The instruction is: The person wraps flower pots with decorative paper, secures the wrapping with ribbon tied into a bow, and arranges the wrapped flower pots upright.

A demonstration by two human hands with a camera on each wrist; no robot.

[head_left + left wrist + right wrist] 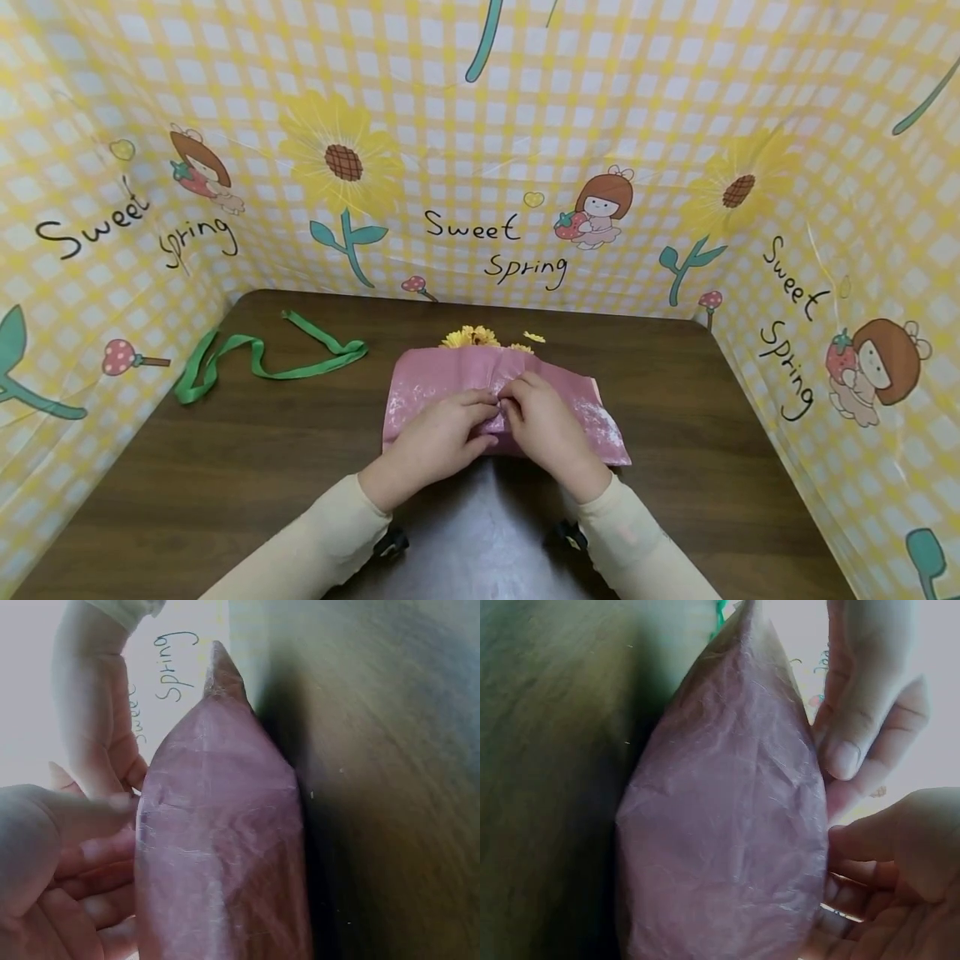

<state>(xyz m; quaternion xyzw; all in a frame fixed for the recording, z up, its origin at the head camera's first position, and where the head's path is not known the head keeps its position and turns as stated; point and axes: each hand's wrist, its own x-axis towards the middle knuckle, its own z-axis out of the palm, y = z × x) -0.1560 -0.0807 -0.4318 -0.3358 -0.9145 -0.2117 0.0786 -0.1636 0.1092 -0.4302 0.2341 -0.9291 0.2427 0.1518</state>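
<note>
A sheet of pink wrapping paper (442,371), shiny with white specks, wraps round yellow flowers (471,336), whose heads peep over its far edge. Both hands meet at the paper's middle. My left hand (442,437) pinches a fold there, its thumb lying nearer my body. Close beside it, my right hand (547,425) pinches the same gathered part with bent fingers. From the left wrist, the paper (225,795) bulges toward the camera, with the thumb at its upper edge. The right wrist view has the crinkled paper (720,817) tapering to a point. Flower stems are hidden.
A green ribbon (258,358) lies in loose bends at the left of the dark wooden table (720,467). One small yellow flower (534,337) lies just beyond the paper. Yellow checked cloth (480,125) walls the table at the back and both sides.
</note>
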